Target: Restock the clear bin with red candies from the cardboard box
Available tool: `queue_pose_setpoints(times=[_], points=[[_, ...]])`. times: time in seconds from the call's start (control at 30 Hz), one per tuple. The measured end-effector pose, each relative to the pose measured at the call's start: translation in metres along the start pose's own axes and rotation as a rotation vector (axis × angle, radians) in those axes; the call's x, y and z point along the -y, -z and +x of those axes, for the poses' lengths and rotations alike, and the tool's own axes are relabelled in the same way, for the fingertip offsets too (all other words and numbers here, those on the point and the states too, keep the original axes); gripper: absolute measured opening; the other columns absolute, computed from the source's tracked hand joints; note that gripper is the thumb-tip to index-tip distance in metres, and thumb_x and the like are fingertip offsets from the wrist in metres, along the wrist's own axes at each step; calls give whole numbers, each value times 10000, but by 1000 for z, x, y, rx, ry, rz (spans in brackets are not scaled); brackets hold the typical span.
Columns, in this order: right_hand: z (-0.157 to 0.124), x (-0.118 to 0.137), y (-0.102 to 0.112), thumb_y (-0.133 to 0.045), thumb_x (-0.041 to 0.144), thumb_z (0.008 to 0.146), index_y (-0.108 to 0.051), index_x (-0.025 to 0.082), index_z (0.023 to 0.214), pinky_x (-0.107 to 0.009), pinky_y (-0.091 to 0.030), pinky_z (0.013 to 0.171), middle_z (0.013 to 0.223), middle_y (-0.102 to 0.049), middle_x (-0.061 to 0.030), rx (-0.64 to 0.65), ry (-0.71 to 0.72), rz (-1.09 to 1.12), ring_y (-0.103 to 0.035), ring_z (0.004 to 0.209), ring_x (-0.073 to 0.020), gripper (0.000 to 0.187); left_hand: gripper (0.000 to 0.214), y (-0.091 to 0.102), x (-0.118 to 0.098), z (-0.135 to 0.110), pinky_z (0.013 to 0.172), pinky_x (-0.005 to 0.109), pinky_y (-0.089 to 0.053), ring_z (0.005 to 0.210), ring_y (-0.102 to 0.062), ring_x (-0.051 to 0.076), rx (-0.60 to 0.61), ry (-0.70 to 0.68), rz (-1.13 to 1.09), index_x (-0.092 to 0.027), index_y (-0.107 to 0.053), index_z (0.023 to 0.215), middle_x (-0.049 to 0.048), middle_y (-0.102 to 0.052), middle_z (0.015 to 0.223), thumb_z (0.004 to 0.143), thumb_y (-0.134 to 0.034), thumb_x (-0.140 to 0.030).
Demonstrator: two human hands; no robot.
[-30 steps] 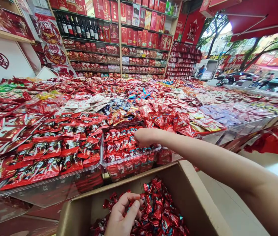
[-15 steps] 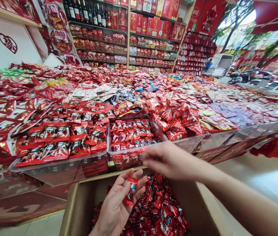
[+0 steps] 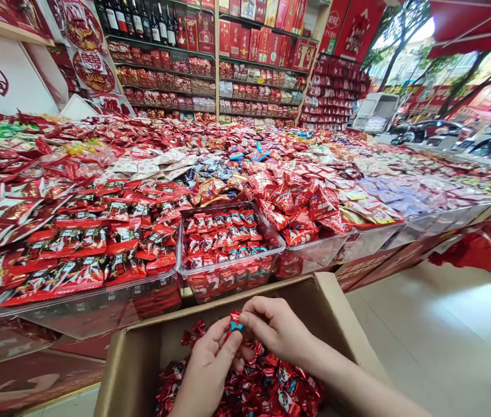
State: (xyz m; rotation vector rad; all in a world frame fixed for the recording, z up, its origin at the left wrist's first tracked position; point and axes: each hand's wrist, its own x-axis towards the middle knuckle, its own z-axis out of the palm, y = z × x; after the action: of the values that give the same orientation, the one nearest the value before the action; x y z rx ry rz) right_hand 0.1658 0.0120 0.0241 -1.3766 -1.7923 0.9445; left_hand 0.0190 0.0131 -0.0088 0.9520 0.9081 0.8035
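Note:
Between my two hands is a small candy (image 3: 236, 322) in a red and blue wrapper. My left hand (image 3: 211, 358) grips it from the left with thumb and fingers. From the right, my right hand (image 3: 273, 328) pinches its upper end. Both hands are over an open cardboard box (image 3: 330, 302), above a heap of loose red-wrapped candies (image 3: 280, 379). Just beyond the box's far edge stands a clear plastic bin (image 3: 232, 267), in which similar candies (image 3: 223, 234) lie in neat rows.
Left of the bin, a tray (image 3: 84, 310) holds larger red and black packets (image 3: 84, 240). Red pyramid-shaped packets (image 3: 301, 202) are piled to its right. Shelves of boxes and bottles (image 3: 158, 26) stand at the back. Tiled floor (image 3: 436, 324) lies to the right.
My right hand has come down from near the clear bin to the candy at my left hand and now pinches it. The view has shifted slightly, showing more of the box's far right corner.

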Motion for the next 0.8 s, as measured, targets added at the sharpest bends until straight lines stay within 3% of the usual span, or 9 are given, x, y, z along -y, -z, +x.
queue_pose_setpoints(times=[0.1, 0.2, 0.27, 0.33, 0.43, 0.57, 0.8], points=[[3, 26, 34, -387, 284, 831, -560, 179, 730, -196, -389, 583, 673, -582, -13, -41, 155, -171, -500, 619, -98, 226, 355, -3, 2, -2, 499, 232, -399, 577, -592, 162, -33, -47, 6, -179, -585, 979, 42, -700, 721, 688, -607, -382], [28, 56, 78, -398, 277, 824, -577, 180, 802, -227, -391, 676, 773, -594, -40, -150, 279, -433, -515, 728, -122, 205, 286, -6, 2, -5, 546, 239, -413, 611, -589, 161, -62, -58, 37, -190, -614, 894, 39, -695, 718, 673, -620, -372], [57, 69, 102, -431, 258, 801, -591, 165, 805, -241, -386, 686, 780, -600, -46, -142, 253, -648, -524, 742, -132, 185, 250, -7, 2, -6, 590, 247, -431, 630, -585, 163, -72, -50, 71, -193, -634, 836, 33, -689, 702, 651, -641, -362], [88, 71, 113, -475, 216, 759, -605, 146, 790, -244, -388, 643, 736, -611, -55, -48, 162, -836, -540, 708, -143, 151, 242, -7, 4, -6, 632, 261, -443, 652, -584, 170, -74, -57, 99, -195, -641, 820, 32, -686, 708, 644, -644, -362], [124, 64, 110, -501, 123, 699, -616, 117, 817, -246, -396, 591, 725, -628, -90, 119, 76, -1046, -569, 700, -173, 165, 237, -5, 7, -6, 662, 267, -444, 675, -585, 179, -74, -74, 150, -195, -642, 821, 35, -685, 720, 646, -639, -356], [141, 52, 91, -519, 51, 645, -637, 96, 818, -273, -431, 625, 791, -643, -146, 335, 15, -1233, -596, 777, -228, 214, 218, -2, 11, -5, 673, 273, -447, 698, -587, 192, -56, -103, 215, -199, -638, 827, 42, -678, 732, 665, -616, -343], [134, 48, 75, -440, 115, 756, -632, 106, 891, -303, -456, 709, 867, -640, -170, 328, 5, -1289, -584, 888, -227, 235, 189, -1, 12, -6, 612, 235, -459, 664, -582, 178, -16, -169, 458, -200, -634, 824, 34, -664, 713, 703, -565, -329]])
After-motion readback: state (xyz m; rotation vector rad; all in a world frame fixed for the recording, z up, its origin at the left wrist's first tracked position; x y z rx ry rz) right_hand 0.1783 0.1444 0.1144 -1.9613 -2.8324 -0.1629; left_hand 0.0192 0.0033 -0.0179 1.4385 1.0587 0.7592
